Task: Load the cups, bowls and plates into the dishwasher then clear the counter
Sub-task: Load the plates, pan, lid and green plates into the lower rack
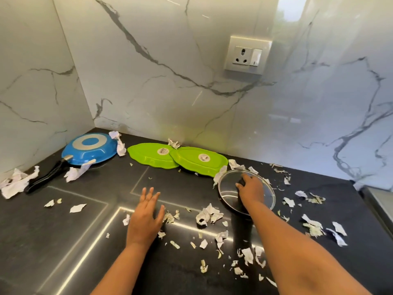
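Left hand [144, 218]: palm down over the black counter [63, 241], fingers straight and spread, holding nothing. Right hand [252, 188]: reached forward, fingers curled on the knob of a glass lid [228, 188]. Two green plates [148, 155] lie inverted, overlapping, against the marble wall [170, 81]; a blue pan [89, 149] sits inverted in the corner. Scraps [209, 213] litter the counter; a socket [246, 54] is on the wall.

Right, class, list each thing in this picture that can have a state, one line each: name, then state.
Blue frying pan: upside down on the counter.
Left green plate: upside down.
Right green plate: upside down, overlapping the left one.
Glass lid: knob up, gripped there.
Right hand: curled round the lid's knob.
Left hand: open, fingers spread.
Paper scraps: torn, scattered.
Wall socket: nothing plugged in.
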